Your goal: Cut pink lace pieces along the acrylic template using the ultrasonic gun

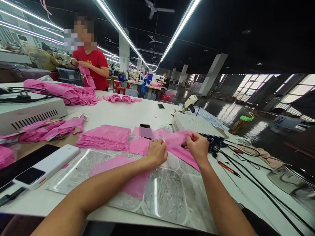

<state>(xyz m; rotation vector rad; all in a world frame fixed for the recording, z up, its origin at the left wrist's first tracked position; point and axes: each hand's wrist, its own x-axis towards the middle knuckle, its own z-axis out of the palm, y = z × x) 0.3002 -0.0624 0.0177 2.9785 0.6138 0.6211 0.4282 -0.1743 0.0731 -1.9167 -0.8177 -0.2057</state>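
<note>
A thin pink piece of fabric stretches between my two hands, above the table. My left hand is closed on its left end, fingers pressed together. At its right end, my right hand pinches the cloth between thumb and fingers. Below lies a grey marbled mat, with one flat pink lace piece partly hidden under my left forearm. A neat stack of pink lace pieces sits left of my hands. Behind them rests a dark phone on more pink fabric.
A white power bank lies at the left. At the right stand a grey control box, cables, red-handled tweezers and a glass jar. Across the table, a person in a red shirt holds pink fabric near a large pink heap.
</note>
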